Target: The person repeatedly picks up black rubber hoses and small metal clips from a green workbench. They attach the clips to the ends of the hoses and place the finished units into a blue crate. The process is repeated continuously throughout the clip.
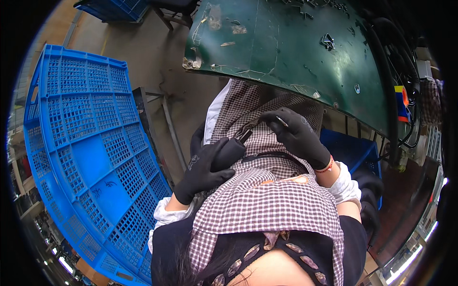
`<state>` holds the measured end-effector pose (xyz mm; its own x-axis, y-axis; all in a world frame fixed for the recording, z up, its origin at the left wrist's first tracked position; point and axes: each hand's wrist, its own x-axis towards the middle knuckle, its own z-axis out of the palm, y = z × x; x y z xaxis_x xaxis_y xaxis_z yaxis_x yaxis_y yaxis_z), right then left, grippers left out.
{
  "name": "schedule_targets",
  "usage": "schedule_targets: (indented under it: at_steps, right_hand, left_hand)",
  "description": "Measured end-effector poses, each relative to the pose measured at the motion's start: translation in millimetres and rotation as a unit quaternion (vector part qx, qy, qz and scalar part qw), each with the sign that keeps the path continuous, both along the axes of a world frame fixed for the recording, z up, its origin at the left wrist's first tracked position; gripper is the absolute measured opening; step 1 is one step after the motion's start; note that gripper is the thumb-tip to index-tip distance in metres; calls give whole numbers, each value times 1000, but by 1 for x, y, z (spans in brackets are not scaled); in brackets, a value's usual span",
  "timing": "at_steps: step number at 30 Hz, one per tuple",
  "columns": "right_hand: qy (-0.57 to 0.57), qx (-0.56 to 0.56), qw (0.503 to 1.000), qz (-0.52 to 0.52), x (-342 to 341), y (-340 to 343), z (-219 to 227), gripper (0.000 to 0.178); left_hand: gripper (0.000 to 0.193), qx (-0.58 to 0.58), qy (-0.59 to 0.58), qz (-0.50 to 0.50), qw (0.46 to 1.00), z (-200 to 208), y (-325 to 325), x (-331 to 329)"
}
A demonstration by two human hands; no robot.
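My left hand (202,167), in a black glove, is closed round a thick black tube-shaped piece (231,151) above my lap. A dark part (196,140) shows behind that hand; I cannot tell whether it belongs to the same piece. To the right of the piece and apart from it, my right hand (298,136), also black-gloved, has its fingers bent together on a slim, light-coloured tool (282,121). The tool's kind is too small to make out. A narrow dark strip (245,136) lies between the hands, against the checked apron (267,205).
A green-topped table (267,43) stands ahead, with small black clips (327,41) and scraps on it. Tall blue mesh crates (90,157) rise close on my left. A blue bin (350,148) sits below the table at right, near dark hoses (405,57).
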<state>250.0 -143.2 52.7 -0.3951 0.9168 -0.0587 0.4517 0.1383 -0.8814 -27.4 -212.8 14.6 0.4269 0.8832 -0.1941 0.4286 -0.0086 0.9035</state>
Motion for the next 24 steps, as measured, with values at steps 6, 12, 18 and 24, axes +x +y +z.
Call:
schedule_targets:
  at_steps: [6, 12, 18, 24]
  right_hand:
    - [-40, -27, 999, 3, -7, 1, 11, 27]
    - [15, -21, 999, -24, -15, 6, 8, 23]
    - [119, -102, 983, -100, -23, 11, 8, 8]
    - [123, -137, 974, -131, -32, 14, 10, 19]
  left_hand:
    - [72, -19, 34, -17, 999, 8, 20, -5]
    - [64, 95, -13, 46, 994, 16, 29, 0]
    - [45, 240, 32, 7, 970, 12, 53, 15]
    - [23, 233, 50, 49, 970, 27, 57, 40]
